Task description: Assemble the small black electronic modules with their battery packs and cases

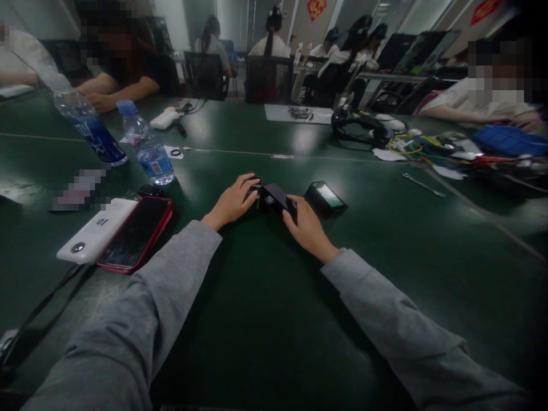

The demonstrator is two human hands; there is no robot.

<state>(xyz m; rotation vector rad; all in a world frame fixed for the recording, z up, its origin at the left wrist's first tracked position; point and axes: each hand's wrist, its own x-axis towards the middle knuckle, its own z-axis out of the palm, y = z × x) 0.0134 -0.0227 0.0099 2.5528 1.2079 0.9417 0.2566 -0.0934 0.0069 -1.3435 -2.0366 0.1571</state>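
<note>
Sleeve [117,331]; right hand [308,227] pinches black box [276,196], long axis away-left; left hand [231,202] loosely holds block [260,194]

held piece [274,195]: black | sleeves [171,297]: grey | table [265,325]: dark green | phone case [168,214]: red | bottle cap [126,107]: blue

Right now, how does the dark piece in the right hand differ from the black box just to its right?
The dark piece is gripped by the right hand, while the black box sits untouched on the table. The dark piece shows a plain dark upper face; the black box shows a bright green-and-white one. Both look dark-sided and angular.
</note>
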